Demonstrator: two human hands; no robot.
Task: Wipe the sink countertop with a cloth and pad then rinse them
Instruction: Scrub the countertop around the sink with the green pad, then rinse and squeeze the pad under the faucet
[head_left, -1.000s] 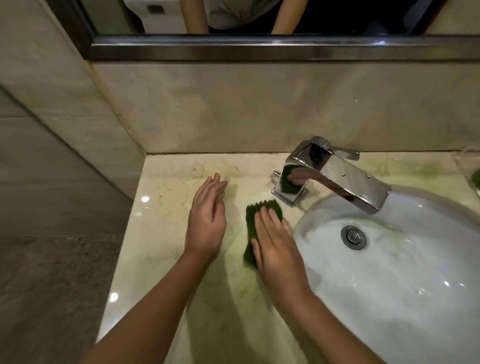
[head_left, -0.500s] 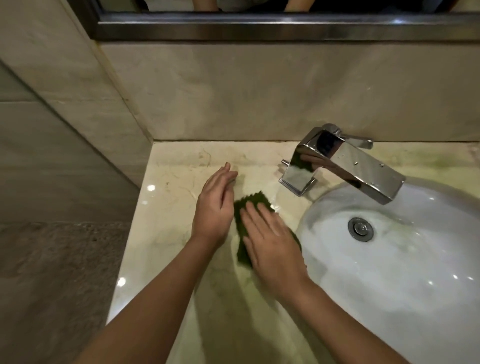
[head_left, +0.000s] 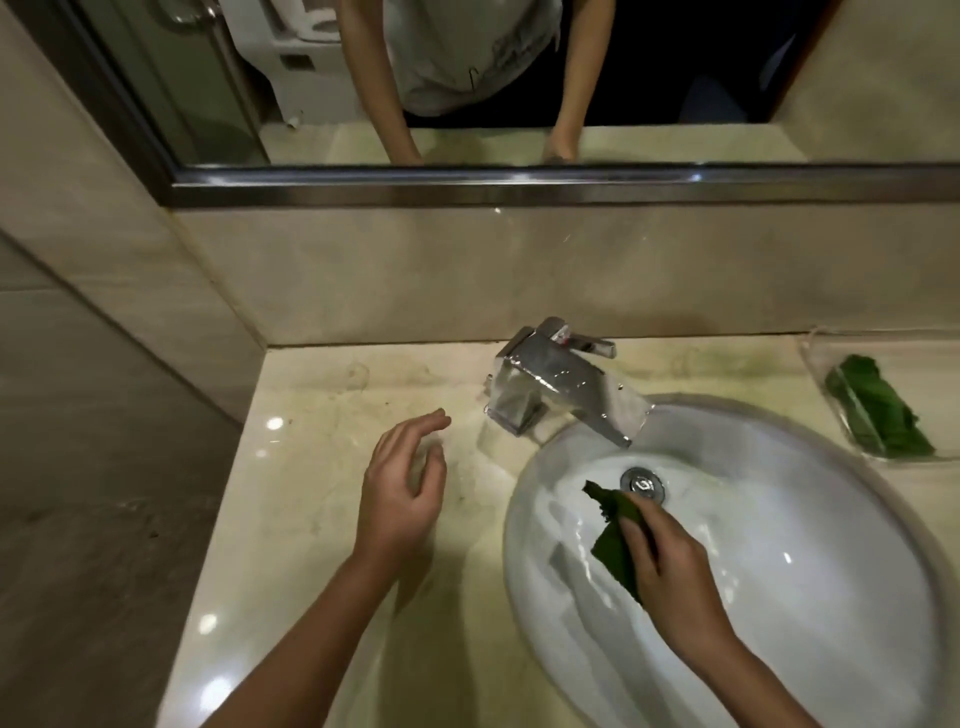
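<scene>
My right hand (head_left: 667, 564) grips a dark green scouring pad (head_left: 613, 535) inside the white sink basin (head_left: 810, 545), just left of the metal drain (head_left: 643, 483). Part of the pad is hidden under my fingers. My left hand (head_left: 402, 483) hovers over the beige marble countertop (head_left: 322, 467) left of the basin, fingers loosely curled and holding nothing. A green cloth (head_left: 878, 410) lies in a clear tray (head_left: 831, 364) at the far right of the counter.
A chrome faucet (head_left: 556, 387) stands behind the basin, its spout reaching over the bowl. A wall closes off the counter's left end, and a mirror with a metal frame (head_left: 519, 187) hangs above the backsplash. The counter's front edge drops off at lower left.
My right hand has carried the green pad off the countertop and into the basin near the drain. My left hand has lifted slightly and its fingers have curled. The view has tilted up.
</scene>
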